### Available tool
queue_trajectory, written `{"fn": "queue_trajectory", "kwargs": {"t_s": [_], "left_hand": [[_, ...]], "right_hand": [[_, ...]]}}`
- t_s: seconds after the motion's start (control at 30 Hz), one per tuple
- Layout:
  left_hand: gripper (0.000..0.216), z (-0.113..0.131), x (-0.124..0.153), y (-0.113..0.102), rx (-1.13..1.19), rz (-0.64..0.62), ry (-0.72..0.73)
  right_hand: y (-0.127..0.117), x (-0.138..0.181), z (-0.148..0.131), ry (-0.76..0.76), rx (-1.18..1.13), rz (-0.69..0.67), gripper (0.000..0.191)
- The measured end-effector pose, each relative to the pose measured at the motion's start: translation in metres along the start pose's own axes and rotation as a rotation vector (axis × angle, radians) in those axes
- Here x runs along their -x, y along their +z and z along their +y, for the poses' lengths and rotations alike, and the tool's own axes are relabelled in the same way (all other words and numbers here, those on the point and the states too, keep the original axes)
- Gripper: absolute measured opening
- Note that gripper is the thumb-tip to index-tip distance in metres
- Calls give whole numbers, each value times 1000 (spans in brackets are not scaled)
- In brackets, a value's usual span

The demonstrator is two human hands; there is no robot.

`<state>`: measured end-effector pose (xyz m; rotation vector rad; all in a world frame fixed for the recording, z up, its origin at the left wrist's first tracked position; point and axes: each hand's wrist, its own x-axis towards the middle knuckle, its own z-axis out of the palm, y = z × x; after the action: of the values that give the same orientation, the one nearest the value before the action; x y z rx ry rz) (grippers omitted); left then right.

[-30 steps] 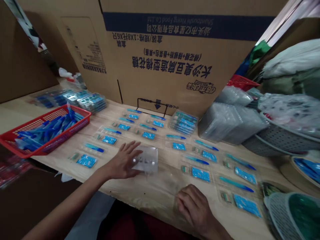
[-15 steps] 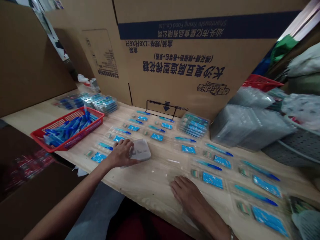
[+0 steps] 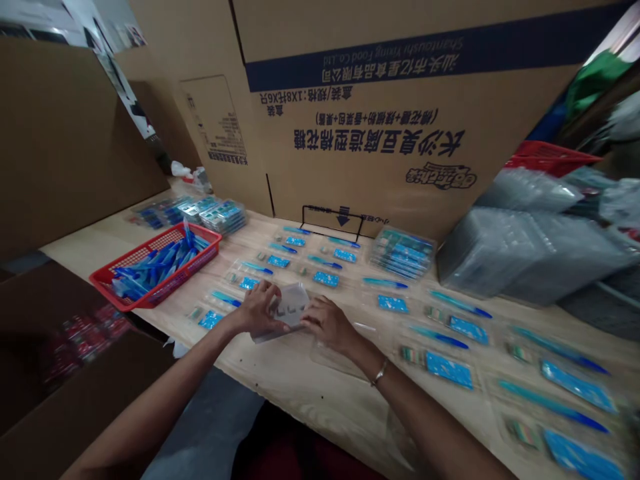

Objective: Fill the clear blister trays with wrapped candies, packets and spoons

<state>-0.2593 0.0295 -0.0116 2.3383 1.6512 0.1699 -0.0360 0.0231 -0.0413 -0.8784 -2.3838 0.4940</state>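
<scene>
My left hand [image 3: 261, 309] is wrapped around the left side of a small stack of clear plastic blister trays [image 3: 293, 295], held low over the table. At the stack's right edge, the bent fingers of my right hand [image 3: 327, 321] pinch the trays. Beneath my right forearm a clear tray [image 3: 340, 360] lies on the wood, partly covered. Around my hands are rows of trays, each with a blue pen [image 3: 440, 337], a blue patterned packet [image 3: 449, 369] and a small striped piece [image 3: 412, 354].
A red basket [image 3: 103, 293] of blue pens stands at left, with filled packs [image 3: 223, 217] stacked behind it. A large cardboard box [image 3: 360, 180] walls off the back. Further right are stacked filled trays [image 3: 403, 252] and piled clear trays [image 3: 480, 257].
My right hand has left the tabletop and moved up and left to the tray stack. My left hand stays on the stack. A clear tray now shows beneath my right arm.
</scene>
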Motion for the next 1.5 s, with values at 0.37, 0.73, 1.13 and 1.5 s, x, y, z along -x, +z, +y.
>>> {"fn": "queue_trajectory", "kwargs": {"t_s": [0.37,0.73,1.13,1.5], "left_hand": [[57,-4,0,-1,58,4,22],[61,-6,0,2,57,38,20],[58,10,12,-5,-7,166,77],[9,77,105,18,-147,198,709]], "right_hand": [[-7,-25,8,13,0,-151,2],[-17,-30,4,-100,223,-254,6],[-25,-28,-30,-383,556,-304,13],[-48,95,-98,-194,286,-196,14]]}}
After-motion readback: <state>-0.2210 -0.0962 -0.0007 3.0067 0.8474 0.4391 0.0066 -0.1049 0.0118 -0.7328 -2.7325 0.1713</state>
